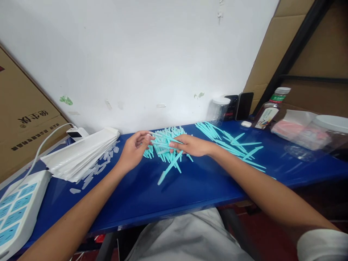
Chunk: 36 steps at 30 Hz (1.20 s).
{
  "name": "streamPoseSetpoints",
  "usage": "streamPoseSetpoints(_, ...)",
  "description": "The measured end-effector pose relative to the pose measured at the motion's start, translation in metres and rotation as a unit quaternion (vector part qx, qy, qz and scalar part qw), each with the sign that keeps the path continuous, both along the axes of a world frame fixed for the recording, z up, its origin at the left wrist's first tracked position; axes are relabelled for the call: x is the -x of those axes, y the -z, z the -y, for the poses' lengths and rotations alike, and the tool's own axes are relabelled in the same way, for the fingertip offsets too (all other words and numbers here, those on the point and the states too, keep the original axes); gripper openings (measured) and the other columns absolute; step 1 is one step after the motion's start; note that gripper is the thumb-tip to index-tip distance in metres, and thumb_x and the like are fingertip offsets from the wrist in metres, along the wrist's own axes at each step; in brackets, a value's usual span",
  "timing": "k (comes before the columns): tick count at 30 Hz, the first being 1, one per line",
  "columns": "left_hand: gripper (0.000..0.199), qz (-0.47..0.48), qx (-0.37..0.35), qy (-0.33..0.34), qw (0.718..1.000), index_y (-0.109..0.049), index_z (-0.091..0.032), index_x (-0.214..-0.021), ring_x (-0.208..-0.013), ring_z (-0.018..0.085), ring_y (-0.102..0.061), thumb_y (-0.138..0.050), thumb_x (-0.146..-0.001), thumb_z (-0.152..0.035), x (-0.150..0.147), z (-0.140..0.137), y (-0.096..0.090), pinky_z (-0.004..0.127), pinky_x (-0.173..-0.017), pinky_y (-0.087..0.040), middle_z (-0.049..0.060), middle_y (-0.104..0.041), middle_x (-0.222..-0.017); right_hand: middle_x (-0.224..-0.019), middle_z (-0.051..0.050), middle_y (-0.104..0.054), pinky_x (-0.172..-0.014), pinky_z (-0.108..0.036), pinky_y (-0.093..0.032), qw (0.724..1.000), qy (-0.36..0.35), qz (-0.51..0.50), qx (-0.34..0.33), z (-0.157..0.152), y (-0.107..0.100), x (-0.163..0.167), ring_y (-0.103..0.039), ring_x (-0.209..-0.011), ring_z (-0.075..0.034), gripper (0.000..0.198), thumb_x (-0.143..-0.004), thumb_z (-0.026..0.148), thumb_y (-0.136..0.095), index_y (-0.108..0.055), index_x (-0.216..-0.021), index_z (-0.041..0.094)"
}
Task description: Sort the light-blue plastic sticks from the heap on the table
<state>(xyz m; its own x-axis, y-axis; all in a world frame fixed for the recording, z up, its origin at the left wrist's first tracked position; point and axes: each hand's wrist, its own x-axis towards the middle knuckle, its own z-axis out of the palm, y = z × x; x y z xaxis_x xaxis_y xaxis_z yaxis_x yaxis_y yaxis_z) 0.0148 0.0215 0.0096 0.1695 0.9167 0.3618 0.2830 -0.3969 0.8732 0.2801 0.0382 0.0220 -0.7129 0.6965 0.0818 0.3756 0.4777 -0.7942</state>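
My right hand (191, 144) is closed around a few slim turquoise eyebrow razors (163, 139), whose ends point to the left. At those ends, the fingers of my left hand (137, 146) are pinched together; a small pale piece seems to show at the fingertips, too small to make out surely. Beneath both hands lies a heap of similar razors (169, 156). One loose razor (170, 168) rests slanted in front of the heap. More razors (231, 143) are spread to the right, partly behind my right forearm. Small translucent caps (94, 172) lie scattered on the left.
On the blue table (152, 203), a stack of white sleeves (81, 156) lies at left, beside a power strip (24, 206) and a white device (77, 133) with a cable. A clear jar (219, 110), phones (244, 106), a bottle (270, 108) and a bag (301, 128) line the right back.
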Motion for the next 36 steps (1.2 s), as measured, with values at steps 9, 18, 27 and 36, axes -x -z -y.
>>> streamPoseSetpoints(9, 0.084, 0.068, 0.097, 0.119, 0.986, -0.067, -0.016, -0.111, -0.065, 0.018, -0.062, -0.037, -0.085, -0.090, -0.016, 0.014, 0.015, 0.029, -0.056, -0.051, 0.008, -0.066, -0.084, -0.061, 0.007, -0.035, -0.047, -0.023, -0.027, 0.913, 0.263, -0.305, 0.067, -0.005, 0.012, 0.018, -0.029, -0.049, -0.009, 0.064, -0.090, 0.079, -0.052, -0.060, -0.099, 0.016)
streamPoseSetpoints(18, 0.060, 0.062, 0.036, 0.078, 0.994, -0.059, -0.020, -0.137, -0.130, 0.027, -0.061, -0.045, -0.100, -0.066, -0.042, 0.036, 0.016, 0.040, -0.107, -0.052, 0.014, -0.067, -0.137, -0.074, 0.002, -0.049, -0.060, -0.025, -0.044, 0.961, 0.069, -0.249, 0.099, 0.046, 0.029, 0.063, -0.046, -0.065, -0.013, 0.060, -0.097, 0.074, -0.045, -0.059, -0.119, 0.020)
streamPoseSetpoints(27, 0.051, 0.064, 0.163, 0.183, 0.967, -0.066, -0.021, -0.113, -0.058, 0.021, -0.073, -0.050, -0.098, -0.066, -0.037, 0.044, -0.005, 0.032, -0.049, -0.061, 0.008, -0.077, -0.087, -0.077, 0.002, -0.051, -0.059, -0.028, -0.046, 0.981, -0.011, -0.189, 0.050, 0.060, 0.037, 0.066, -0.051, -0.062, -0.013, 0.051, -0.105, 0.066, -0.034, -0.049, -0.126, 0.022)
streamPoseSetpoints(36, 0.036, -0.020, 0.063, 0.177, 0.982, -0.063, -0.020, -0.089, -0.059, 0.015, -0.063, -0.056, -0.100, -0.053, -0.029, 0.048, -0.014, 0.029, -0.052, -0.053, 0.009, -0.078, -0.104, -0.127, -0.012, -0.058, -0.103, -0.041, -0.053, 0.982, -0.069, -0.171, -0.038, 0.056, 0.042, 0.065, -0.063, -0.108, -0.021, 0.065, -0.109, 0.056, -0.033, -0.020, -0.163, 0.022)
